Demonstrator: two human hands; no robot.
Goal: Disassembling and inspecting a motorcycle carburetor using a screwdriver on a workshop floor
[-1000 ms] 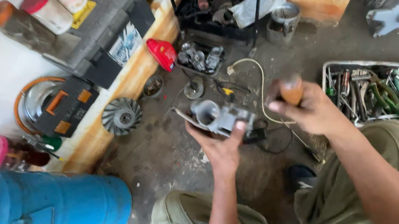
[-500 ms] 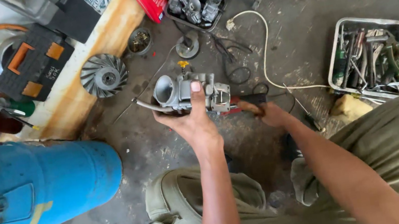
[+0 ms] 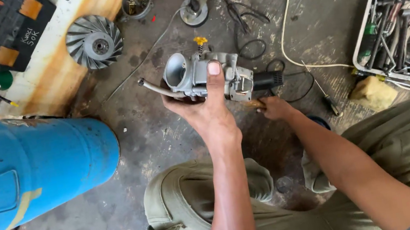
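Grimy concrete floor (image 3: 113, 163) fills the view, oil-stained and strewn with parts, with the person's knees in khaki trousers at the bottom edge.

The left hand (image 3: 203, 107) is closed around a grey metal carburetor (image 3: 206, 73), palm under its body and thumb pressed flat on top; it is held up off the floor, its round intake mouth facing away to the left and a thin bent tube sticking out on that side. A small yellow knob stands on its far side.

The right hand (image 3: 273, 109) sits just to the right of and slightly nearer than the left hand, low by the floor, fingers curled around a wooden tool handle (image 3: 254, 104) that is mostly hidden; what kind of tool it is cannot be told. A black cylindrical part (image 3: 268, 80) lies just beyond this hand, touching the carburetor's right end.

Far to the right of the right hand, a metal tray (image 3: 368, 26) holds a jumble of hand tools, with a yellow sponge (image 3: 374, 92) beside its near corner. A white cable (image 3: 286, 18) loops over the floor beyond both hands. Beyond and left of the left hand lies a finned fan wheel (image 3: 94, 41) on a wooden board (image 3: 52, 82), and a big blue drum (image 3: 26, 172) lies on its side well to the left.
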